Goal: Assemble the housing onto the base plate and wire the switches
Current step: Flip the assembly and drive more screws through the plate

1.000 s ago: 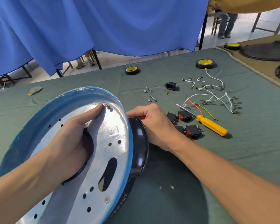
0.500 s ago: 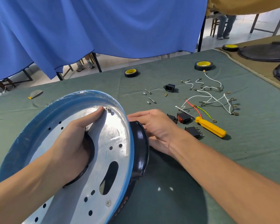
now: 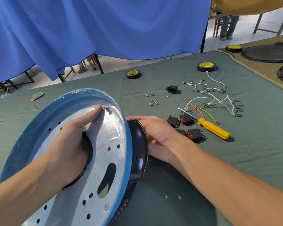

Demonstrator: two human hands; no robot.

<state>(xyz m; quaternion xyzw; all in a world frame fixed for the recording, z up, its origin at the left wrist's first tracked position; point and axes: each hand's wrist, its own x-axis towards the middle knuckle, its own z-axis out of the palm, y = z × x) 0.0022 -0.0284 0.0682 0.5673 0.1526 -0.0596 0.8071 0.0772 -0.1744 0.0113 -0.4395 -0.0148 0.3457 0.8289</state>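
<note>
Step judged: the small silver screw (image 3: 103, 106) should be held pinned by a fingertip while holes get aligned. The round silver perforated base plate (image 3: 109, 128), blue-film rimmed, is gripped tilted by the left hand (image 3: 67, 147) through its centre opening. The glossy black round housing (image 3: 138, 144) is clasped behind it by the right hand (image 3: 158, 136).

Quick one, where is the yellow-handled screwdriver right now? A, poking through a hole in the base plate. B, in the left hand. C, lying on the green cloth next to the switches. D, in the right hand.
C: the yellow-handled screwdriver lies on the green cloth just right of the switches; the left hand grips the base plate and the right hand holds the black housing.
</note>
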